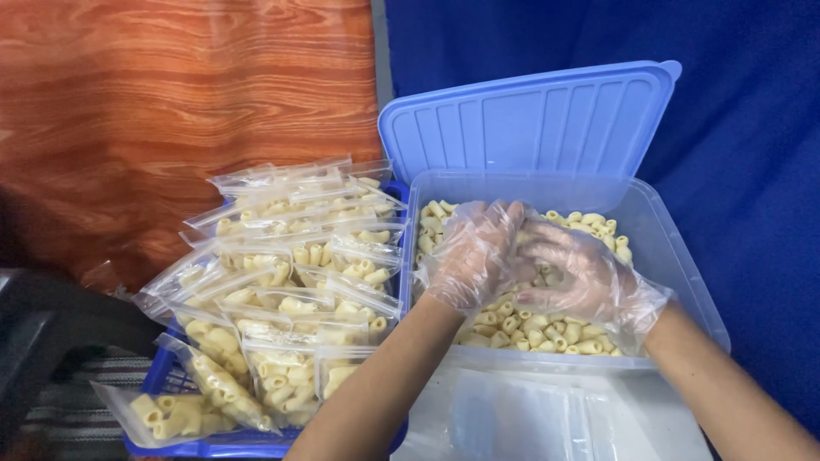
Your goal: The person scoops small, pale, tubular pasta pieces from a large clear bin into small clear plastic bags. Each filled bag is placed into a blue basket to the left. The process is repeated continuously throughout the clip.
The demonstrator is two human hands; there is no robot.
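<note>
Both gloved hands, left (472, 254) and right (585, 277), are curling loosely over pale dry tube pasta (547, 329) in the clear plastic tub (683, 273); gripping unclear. At nine o'clock, filled zip bags (282, 282) are piling. Pasta looks light, brittle, best scooped.

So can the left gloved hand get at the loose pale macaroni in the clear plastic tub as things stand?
Probably yes: the tub's blue lid is tipped back, and the left hand is inside the clear tub, over the macaroni, beside the right hand. Nothing blocks it.
</note>
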